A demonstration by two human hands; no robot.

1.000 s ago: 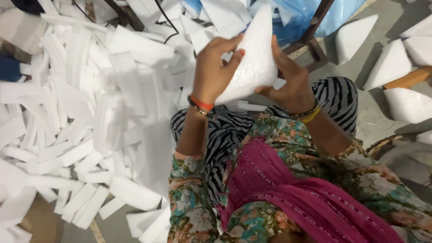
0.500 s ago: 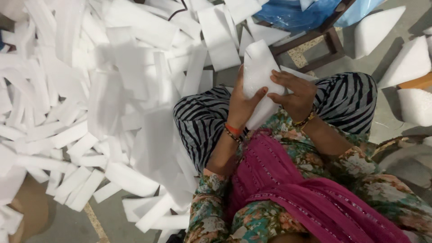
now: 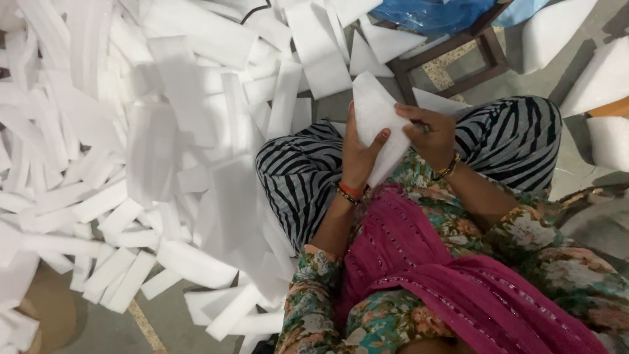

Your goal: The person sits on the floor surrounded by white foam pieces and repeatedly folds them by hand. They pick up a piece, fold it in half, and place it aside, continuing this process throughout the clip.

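Observation:
I hold a white foam piece (image 3: pixel 375 113) upright in front of my lap with both hands. My left hand (image 3: pixel 360 157) grips its lower left side, the thumb pressed on the face of the foam. My right hand (image 3: pixel 432 134) clasps its right edge from behind. Both wrists wear bangles. Below the hands are my legs in black-and-white striped trousers (image 3: pixel 298 174), a floral top and a pink scarf (image 3: pixel 458 282).
A big heap of white foam strips (image 3: pixel 131 131) covers the floor to my left and ahead. A dark wooden stool frame (image 3: pixel 458 62) with a blue plastic bag (image 3: pixel 432 13) stands ahead. Larger white foam blocks (image 3: pixel 599 78) lie at the right.
The foam piece and both hands have come down from head height toward my lap. The view has shifted with them.

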